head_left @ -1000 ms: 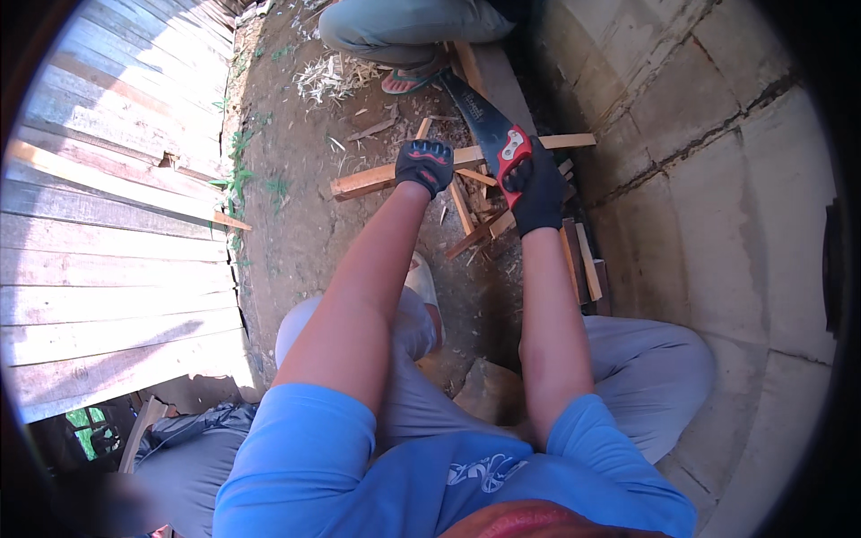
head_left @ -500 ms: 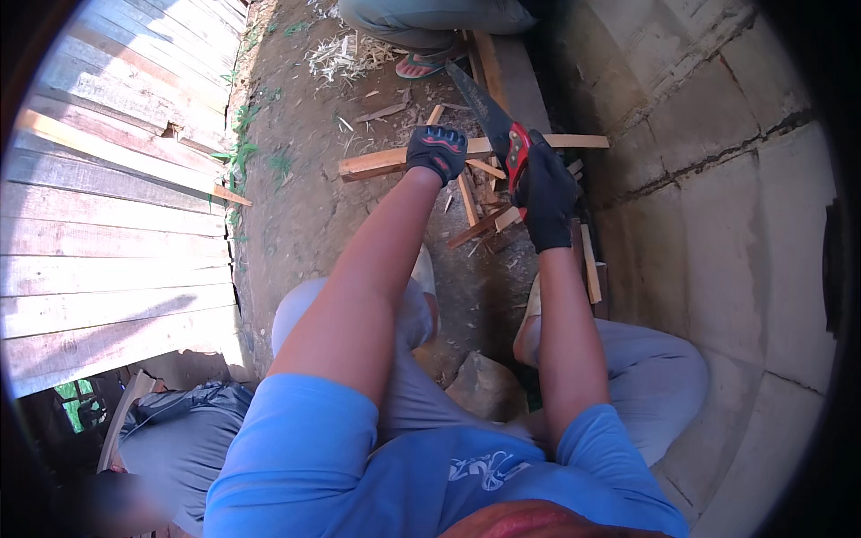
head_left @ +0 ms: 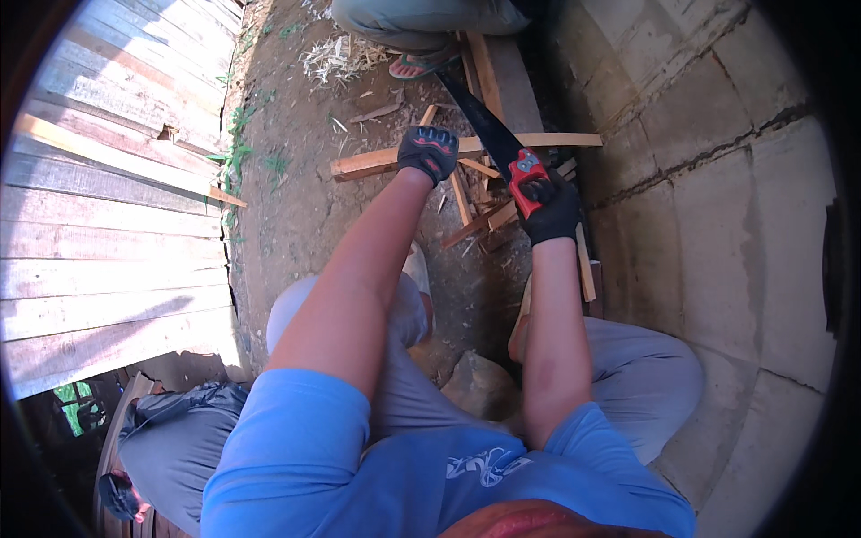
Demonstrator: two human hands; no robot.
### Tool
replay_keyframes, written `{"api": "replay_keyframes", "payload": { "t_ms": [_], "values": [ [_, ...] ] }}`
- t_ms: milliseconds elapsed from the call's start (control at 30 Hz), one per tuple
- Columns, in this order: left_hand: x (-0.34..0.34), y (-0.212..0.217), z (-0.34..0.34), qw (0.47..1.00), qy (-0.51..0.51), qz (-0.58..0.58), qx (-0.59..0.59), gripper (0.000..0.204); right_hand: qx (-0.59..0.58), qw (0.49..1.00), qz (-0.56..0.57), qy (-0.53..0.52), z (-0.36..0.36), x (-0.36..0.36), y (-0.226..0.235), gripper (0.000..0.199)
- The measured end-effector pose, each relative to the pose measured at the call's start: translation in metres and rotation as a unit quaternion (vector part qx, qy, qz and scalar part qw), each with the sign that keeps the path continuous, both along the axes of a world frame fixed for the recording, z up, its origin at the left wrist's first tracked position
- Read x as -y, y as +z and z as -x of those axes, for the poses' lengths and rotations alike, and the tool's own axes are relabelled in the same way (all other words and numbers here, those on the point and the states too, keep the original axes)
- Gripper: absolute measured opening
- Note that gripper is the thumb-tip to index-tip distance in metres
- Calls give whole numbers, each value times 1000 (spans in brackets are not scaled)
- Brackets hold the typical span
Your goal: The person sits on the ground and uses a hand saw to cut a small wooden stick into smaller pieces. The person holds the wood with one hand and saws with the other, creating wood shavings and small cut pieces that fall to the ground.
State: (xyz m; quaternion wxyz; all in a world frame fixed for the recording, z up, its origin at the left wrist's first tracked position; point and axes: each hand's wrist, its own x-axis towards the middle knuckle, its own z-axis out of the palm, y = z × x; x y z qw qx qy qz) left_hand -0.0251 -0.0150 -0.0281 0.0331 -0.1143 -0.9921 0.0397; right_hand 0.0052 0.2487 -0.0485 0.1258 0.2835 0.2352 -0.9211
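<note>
My left hand [head_left: 429,154], in a black glove with red trim, is closed around a long wooden strip [head_left: 368,164] that lies crosswise in front of me. My right hand [head_left: 552,208], also in a black glove, grips the red handle of a handsaw [head_left: 484,125]. The saw's dark blade slants away to the upper left and crosses the strip to the right of my left hand. Whether its teeth have cut into the wood cannot be made out.
Wood offcuts [head_left: 461,195] lie under and around the strip. Beyond are a pile of shavings [head_left: 345,58] and a seated person's sandalled foot [head_left: 420,65]. A block wall [head_left: 717,224] rises at right, a plank wall [head_left: 117,242] at left. Another person [head_left: 184,444] is at lower left.
My right hand has drawn the saw back toward me, and the handle has turned in my grip. My left hand stays on the wooden strip.
</note>
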Motion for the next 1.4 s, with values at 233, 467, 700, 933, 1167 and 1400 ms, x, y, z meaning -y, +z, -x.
{"api": "replay_keyframes", "payload": {
  "t_ms": [233, 467, 700, 933, 1167, 1400],
  "values": [
    [0, 10, 2, 1000, 14, 17, 19, 25, 6, 999, 14, -45, 14, 69, 29, 19],
    [-25, 44, 3, 992, -33, -39, 118, 64, -66, 957, -277, 65, 20, -9, 98, 32],
    [-14, 53, 13, 962, 65, -158, 213, 77, -249, 770, -555, 194, 0, -82, 207, 37],
    [-34, 43, 40, 953, 91, -178, 230, 65, -193, 811, -531, 155, -40, -128, 241, 37],
    [-39, 27, 28, 982, 29, -110, 152, 48, -297, 787, -529, 111, -31, -130, 232, 40],
    [-1, 92, 15, 954, -17, 81, 288, 59, -468, 581, -651, 143, -51, -107, 210, 39]
  ]
}}
